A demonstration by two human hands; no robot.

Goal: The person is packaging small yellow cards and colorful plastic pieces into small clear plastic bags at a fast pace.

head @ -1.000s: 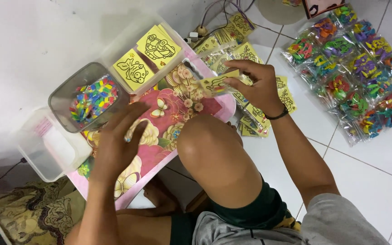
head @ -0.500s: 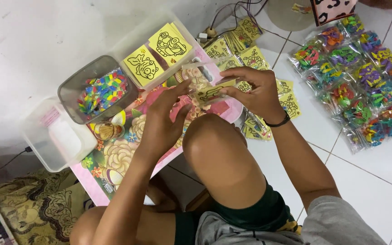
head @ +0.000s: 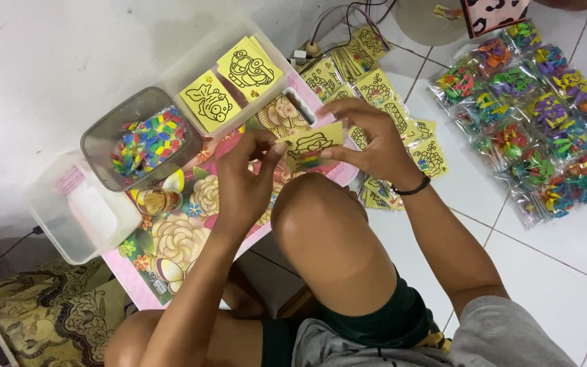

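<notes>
Two hands hold one small yellow card (head: 310, 146) up in the air, just above the raised knee (head: 321, 224) and over the near right edge of the flowery desk (head: 171, 245).

Far left, off the desk's left edge, sits a clear empty box (head: 69, 211). Next to it, at the desk's far left corner, a grey tub (head: 107, 136) is full of bright little bits. Behind it a clear tray (head: 191, 64) holds two more yellow picture cards.

My left hand (head: 242, 180) has its fingers (head: 270, 151) closed on the card's left end. My right hand (head: 375, 143) has its fingers (head: 331, 153) closed on the right end, pinching the card and a small bunch of colourful bits (head: 309, 161) held against its lower edge. More yellow cards (head: 402, 136) lie on the floor under that hand. Far right on the white floor (head: 565, 272) are many clear bags of bright bits (head: 531, 102).

I think a good way to do this step is to keep the card flat, pinch only its ends, and hold the little bits snug so none drop onto the knee.
</notes>
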